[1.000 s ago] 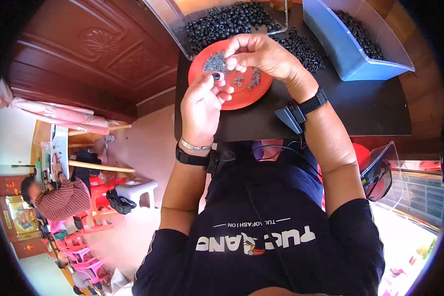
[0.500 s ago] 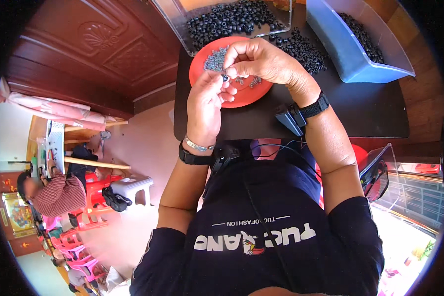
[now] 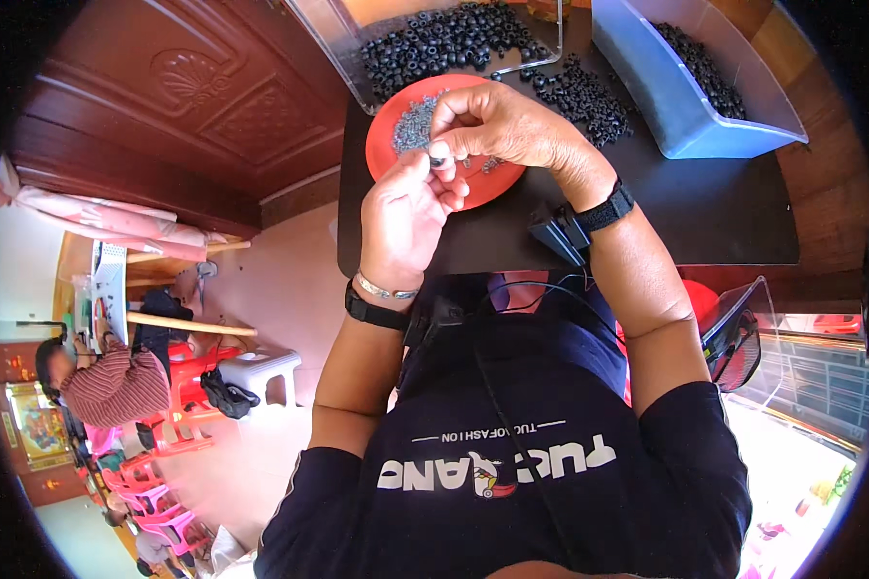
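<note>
We join a small part over the red plate (image 3: pixel 388 130).
Our left hand (image 3: pixel 406 217) and right hand (image 3: pixel 502 125) pinch one dark ring (image 3: pixel 437 161) together; next likely needs careful fingertip alignment.

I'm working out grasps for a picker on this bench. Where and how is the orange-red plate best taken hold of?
Probably by the plate's bare left rim, coming in from the left side. It lies flat on the dark table. The left hand and right hand cover its near and right parts, a clear tray of black rings crowds its far edge, and small grey parts fill its middle.
</note>
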The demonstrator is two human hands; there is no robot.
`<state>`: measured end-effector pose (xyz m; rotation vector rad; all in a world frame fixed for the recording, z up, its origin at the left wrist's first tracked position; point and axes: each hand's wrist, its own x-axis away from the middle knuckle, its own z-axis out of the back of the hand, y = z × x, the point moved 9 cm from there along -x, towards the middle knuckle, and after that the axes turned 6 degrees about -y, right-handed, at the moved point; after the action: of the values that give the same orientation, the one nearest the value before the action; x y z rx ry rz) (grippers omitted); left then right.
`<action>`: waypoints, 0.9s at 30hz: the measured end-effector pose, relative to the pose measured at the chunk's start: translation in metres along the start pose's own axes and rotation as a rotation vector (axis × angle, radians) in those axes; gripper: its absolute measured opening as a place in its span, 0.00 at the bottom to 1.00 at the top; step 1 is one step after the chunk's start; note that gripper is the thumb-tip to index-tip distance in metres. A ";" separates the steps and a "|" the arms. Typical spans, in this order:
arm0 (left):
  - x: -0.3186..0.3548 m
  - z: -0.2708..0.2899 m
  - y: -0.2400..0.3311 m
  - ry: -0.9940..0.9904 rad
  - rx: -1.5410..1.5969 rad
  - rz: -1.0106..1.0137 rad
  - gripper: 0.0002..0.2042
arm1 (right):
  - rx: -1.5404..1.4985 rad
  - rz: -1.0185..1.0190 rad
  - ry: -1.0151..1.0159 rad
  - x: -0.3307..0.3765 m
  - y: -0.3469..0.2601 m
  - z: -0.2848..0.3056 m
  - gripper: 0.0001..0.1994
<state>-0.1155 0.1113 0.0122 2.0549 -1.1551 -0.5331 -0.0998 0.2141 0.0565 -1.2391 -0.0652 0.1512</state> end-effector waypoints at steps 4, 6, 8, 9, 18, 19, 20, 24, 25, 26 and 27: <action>-0.001 -0.008 -0.002 -0.042 0.172 0.049 0.11 | -0.139 0.037 -0.008 -0.001 -0.002 0.003 0.10; -0.001 -0.008 -0.002 -0.043 0.211 0.056 0.11 | -0.166 0.045 0.005 0.000 -0.005 0.004 0.10; 0.000 -0.004 -0.002 -0.022 0.217 0.032 0.12 | -0.232 0.119 -0.021 0.003 -0.016 -0.003 0.10; 0.001 -0.005 -0.001 -0.022 0.218 0.026 0.12 | -0.263 0.150 -0.036 0.001 -0.012 -0.005 0.11; 0.009 0.002 -0.001 0.019 0.139 -0.005 0.13 | -0.107 0.225 -0.088 0.000 -0.018 -0.015 0.10; 0.009 0.001 -0.001 0.011 0.145 -0.004 0.13 | -0.102 0.223 -0.089 0.000 -0.018 -0.015 0.10; 0.009 0.000 -0.001 0.002 0.153 -0.002 0.13 | -0.034 0.264 -0.088 0.000 -0.021 -0.016 0.10; 0.014 0.001 0.001 -0.010 0.179 -0.028 0.12 | -0.146 0.189 -0.003 0.010 -0.028 -0.009 0.10; 0.016 0.009 0.001 -0.011 0.192 -0.037 0.12 | -0.083 0.130 0.072 0.016 -0.036 0.000 0.09; 0.019 0.012 0.002 -0.035 0.208 -0.053 0.11 | 0.005 0.171 0.171 0.021 -0.038 0.015 0.09; 0.021 0.014 0.004 -0.047 0.221 -0.055 0.11 | 0.096 0.211 0.268 0.027 -0.040 0.033 0.09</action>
<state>-0.1158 0.0871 0.0054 2.2780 -1.2350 -0.5016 -0.0740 0.2368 0.1044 -1.1591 0.3025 0.1684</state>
